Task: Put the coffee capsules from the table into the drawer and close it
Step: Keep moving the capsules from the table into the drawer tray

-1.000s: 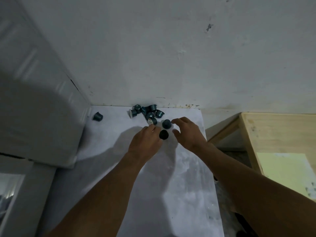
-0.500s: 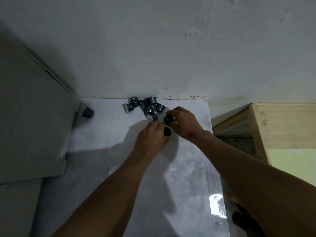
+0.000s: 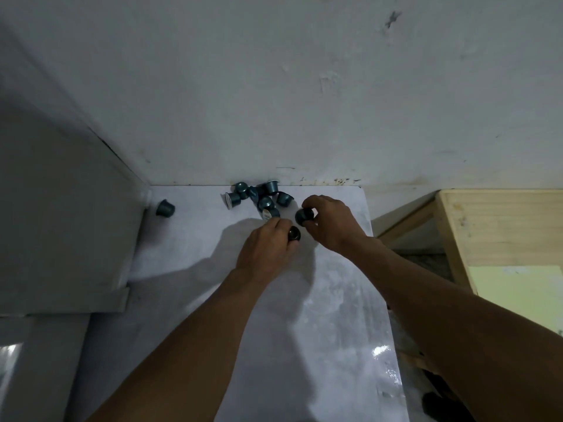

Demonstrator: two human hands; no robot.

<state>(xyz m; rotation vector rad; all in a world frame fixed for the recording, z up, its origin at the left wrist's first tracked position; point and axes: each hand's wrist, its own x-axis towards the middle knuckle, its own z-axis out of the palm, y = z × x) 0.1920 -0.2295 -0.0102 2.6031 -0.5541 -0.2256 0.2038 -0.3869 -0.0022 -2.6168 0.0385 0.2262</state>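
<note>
My right hand (image 3: 330, 222) pinches one dark capsule (image 3: 304, 215). My left hand (image 3: 266, 249) holds another capsule (image 3: 294, 233), beside the pile of capsules (image 3: 259, 196) on the white table (image 3: 189, 233).

The capsule cluster (image 3: 259, 196) beyond the left fingers (image 3: 275, 223) is coloured dark teal, with white lids. A near-black capsule (image 3: 294, 233) is seen at the left fingers, a teal capsule (image 3: 304, 215) at the right fingers (image 3: 315, 202). The counter (image 3: 335, 300) is white, grey-mottled.

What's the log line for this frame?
phase: pickup | left hand: grips dark capsule | right hand: grips teal capsule | capsule pile: against wall
</note>
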